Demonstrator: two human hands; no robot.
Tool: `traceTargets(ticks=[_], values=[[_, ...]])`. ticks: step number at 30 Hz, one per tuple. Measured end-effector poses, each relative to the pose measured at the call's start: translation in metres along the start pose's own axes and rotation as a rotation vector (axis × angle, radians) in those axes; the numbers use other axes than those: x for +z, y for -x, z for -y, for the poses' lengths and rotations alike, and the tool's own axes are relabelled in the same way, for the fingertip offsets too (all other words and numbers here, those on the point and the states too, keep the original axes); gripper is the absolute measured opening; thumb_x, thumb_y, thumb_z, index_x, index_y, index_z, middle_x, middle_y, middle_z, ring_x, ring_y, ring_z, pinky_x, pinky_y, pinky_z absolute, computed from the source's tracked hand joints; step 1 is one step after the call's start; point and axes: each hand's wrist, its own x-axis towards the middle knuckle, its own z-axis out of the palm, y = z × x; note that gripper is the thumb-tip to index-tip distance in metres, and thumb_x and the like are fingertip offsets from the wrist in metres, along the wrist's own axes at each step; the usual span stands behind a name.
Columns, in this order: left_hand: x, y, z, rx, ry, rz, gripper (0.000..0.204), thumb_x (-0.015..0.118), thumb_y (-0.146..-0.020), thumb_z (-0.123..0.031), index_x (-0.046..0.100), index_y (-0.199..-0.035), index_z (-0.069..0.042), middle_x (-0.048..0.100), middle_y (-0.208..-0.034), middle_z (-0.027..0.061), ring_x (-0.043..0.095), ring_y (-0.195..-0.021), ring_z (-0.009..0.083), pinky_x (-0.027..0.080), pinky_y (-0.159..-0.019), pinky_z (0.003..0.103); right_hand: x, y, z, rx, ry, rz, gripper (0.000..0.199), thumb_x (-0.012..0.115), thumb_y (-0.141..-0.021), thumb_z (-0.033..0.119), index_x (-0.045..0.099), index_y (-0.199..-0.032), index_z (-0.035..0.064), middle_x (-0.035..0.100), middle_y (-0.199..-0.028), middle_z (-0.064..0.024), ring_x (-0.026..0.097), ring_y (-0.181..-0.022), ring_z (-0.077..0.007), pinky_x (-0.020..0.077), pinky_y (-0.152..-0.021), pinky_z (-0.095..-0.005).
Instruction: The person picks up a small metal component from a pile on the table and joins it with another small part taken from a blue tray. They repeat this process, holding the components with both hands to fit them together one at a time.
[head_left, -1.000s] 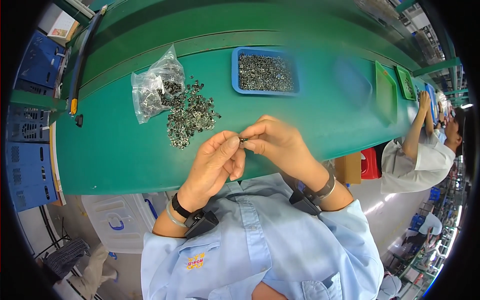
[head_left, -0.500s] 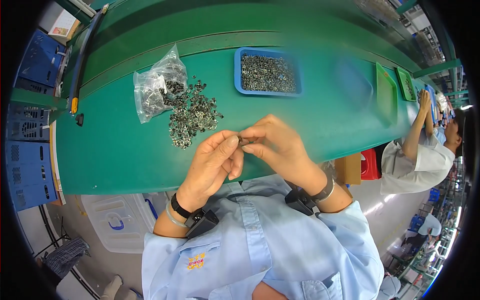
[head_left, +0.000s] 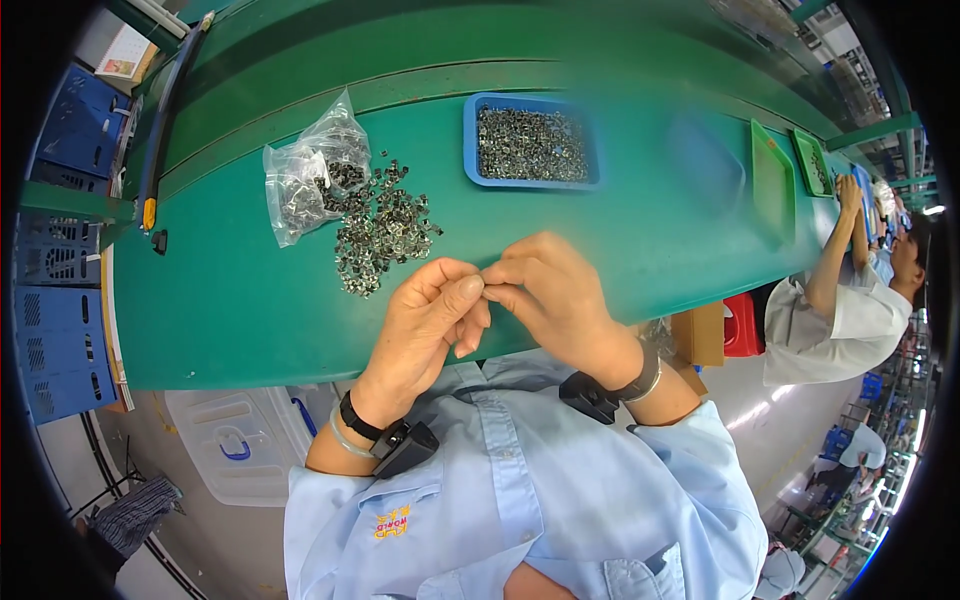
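Near-right of the loose metal parts, I see left hand and right hand pinched tip to tip (on what, I can't tell), perhaps for steadiness.

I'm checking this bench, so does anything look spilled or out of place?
Mainly the heap of small metal parts: it lies loose on the green tabletop beside the clear plastic bag, with stray pieces at its edges, whereas the blue tray contains its parts. It may be deliberate.
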Motion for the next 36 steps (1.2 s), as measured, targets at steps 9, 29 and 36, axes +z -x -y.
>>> traceTargets(ticks=[9, 29, 36], values=[[-0.005, -0.001, 0.003, -0.036, 0.016, 0.053, 0.016, 0.056, -0.094, -0.020, 0.055, -0.095, -0.004, 0.058, -0.069, 0.0037, 0.051, -0.055, 0.0082, 0.039, -0.047, 0.020, -0.002, 0.002, 0.004, 0.143, -0.201, 0.036, 0.017, 0.072, -0.073, 0.002, 0.065, -0.088, 0.0058, 0.059, -0.083, -0.0052, 0.058, -0.078, -0.0206, 0.0476, -0.065, -0.0313], [-0.004, -0.001, -0.002, 0.001, -0.098, 0.070, 0.016, 0.057, -0.094, -0.022, 0.054, -0.091, -0.006, 0.058, -0.068, 0.0034, 0.052, -0.057, 0.0090, 0.042, -0.051, 0.021, -0.003, 0.006, 0.001, 0.094, -0.172, 0.032, 0.017, 0.073, -0.073, 0.002, 0.064, -0.087, 0.0064, 0.060, -0.084, -0.0052, 0.058, -0.078, -0.0209, 0.0474, -0.065, -0.0309], [0.003, 0.005, -0.004, -0.012, 0.056, 0.089, 0.015, 0.055, -0.095, -0.020, 0.054, -0.094, -0.005, 0.057, -0.067, 0.0046, 0.050, -0.054, 0.0109, 0.040, -0.050, 0.024, -0.002, 0.006, 0.003, 0.086, -0.255, -0.009, 0.019, 0.073, -0.072, 0.002, 0.064, -0.088, 0.0067, 0.060, -0.085, -0.0051, 0.058, -0.077, -0.0209, 0.0473, -0.065, -0.0313]])
